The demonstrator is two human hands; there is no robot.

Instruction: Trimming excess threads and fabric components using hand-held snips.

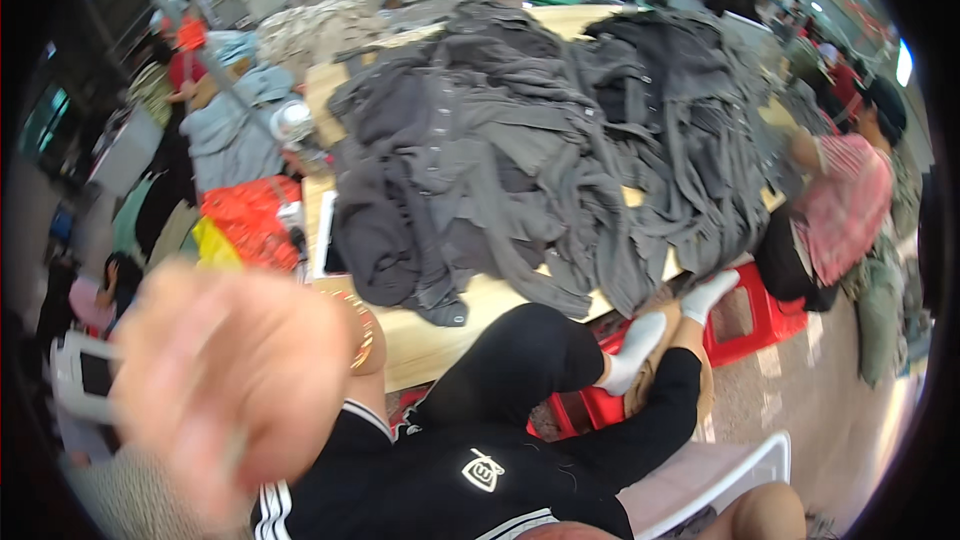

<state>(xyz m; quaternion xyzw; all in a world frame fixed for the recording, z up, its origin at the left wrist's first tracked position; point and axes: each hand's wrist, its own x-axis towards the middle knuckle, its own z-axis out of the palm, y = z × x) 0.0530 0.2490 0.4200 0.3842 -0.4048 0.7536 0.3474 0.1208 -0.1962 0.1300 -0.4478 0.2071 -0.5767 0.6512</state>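
Note:
My left hand (235, 370) is raised close to the camera at the left, large and smeared by motion. Its fingers look bent, but whether they hold anything is unclear. A gold-coloured bangle (362, 330) circles the wrist. Beyond the hand, dark grey garments (530, 140) with metal snaps or buttons lie heaped across a pale wooden table (415, 345); the hand appears apart from them. Of my right arm only bare skin (770, 515), perhaps the elbow, shows at the lower edge, and the right hand cannot be made out.
My socked feet (635, 352) rest by red plastic stools (755, 315). A white tub (700, 480) stands at lower right. Another person in a pink top (850, 200) sits at the right. Orange-red cloth (255, 220) and light blue garments (245, 125) lie left of the table.

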